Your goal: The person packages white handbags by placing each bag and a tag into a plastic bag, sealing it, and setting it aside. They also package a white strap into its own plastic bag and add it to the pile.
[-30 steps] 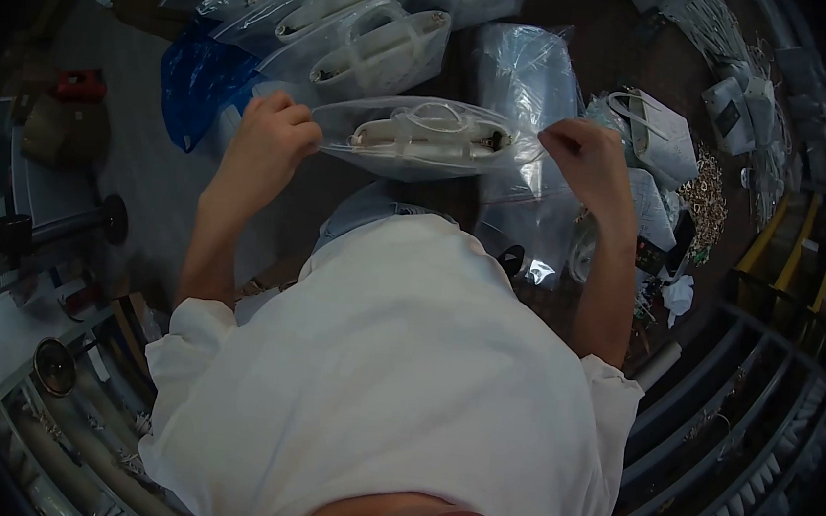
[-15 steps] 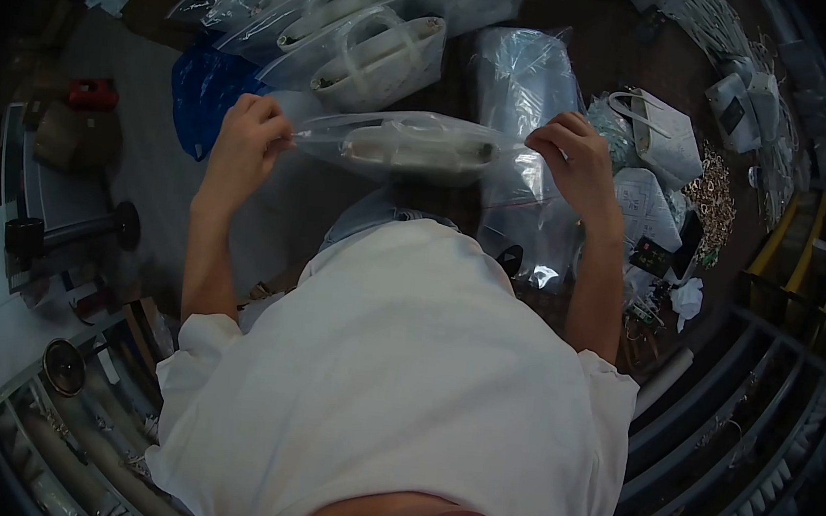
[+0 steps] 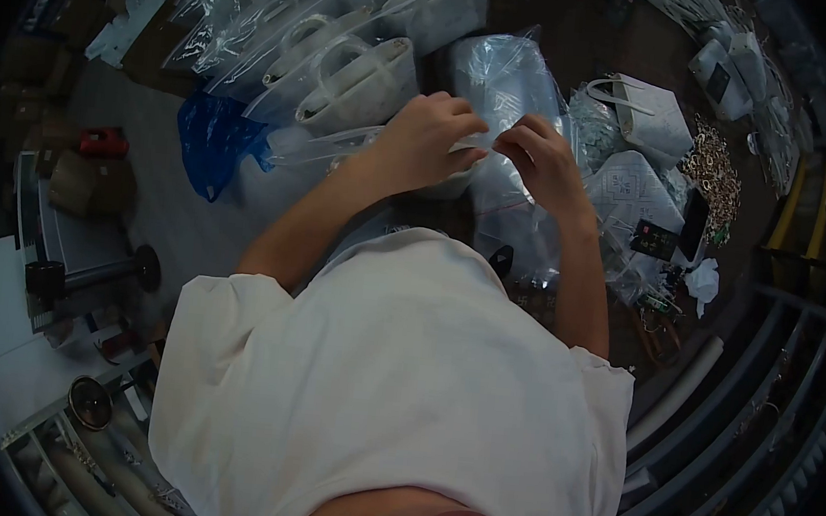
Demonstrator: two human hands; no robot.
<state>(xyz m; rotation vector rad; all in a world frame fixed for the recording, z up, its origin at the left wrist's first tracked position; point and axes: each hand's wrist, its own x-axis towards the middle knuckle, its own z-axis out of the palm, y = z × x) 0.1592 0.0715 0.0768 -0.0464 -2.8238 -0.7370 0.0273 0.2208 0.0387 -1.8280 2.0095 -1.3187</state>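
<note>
A clear plastic bag (image 3: 316, 149) lies across in front of my body, with a pale handbag (image 3: 447, 188) inside it, largely covered by my left forearm and hand. My left hand (image 3: 431, 144) is closed at the bag's upper edge, its thumb and fingers pinching near the right end. Just to the right, my right hand (image 3: 543, 163) pinches the bag's right corner, its fingertips close to the left ones. The plastic between the fingertips is hard to make out. Beneath my right hand is a stack of flat clear plastic bags (image 3: 508, 75).
Bagged white handbags (image 3: 364, 87) stand in a row at the back left, beside a blue plastic bag (image 3: 209, 147). An unbagged white handbag (image 3: 653, 122), a heap of gold-coloured metal pieces (image 3: 715, 176) and a dark phone-like object (image 3: 694, 224) lie on the right.
My left hand has travelled right along the bag's upper edge, from its left corner to beside my right hand. My right hand has shifted slightly left and stays at the right corner.
</note>
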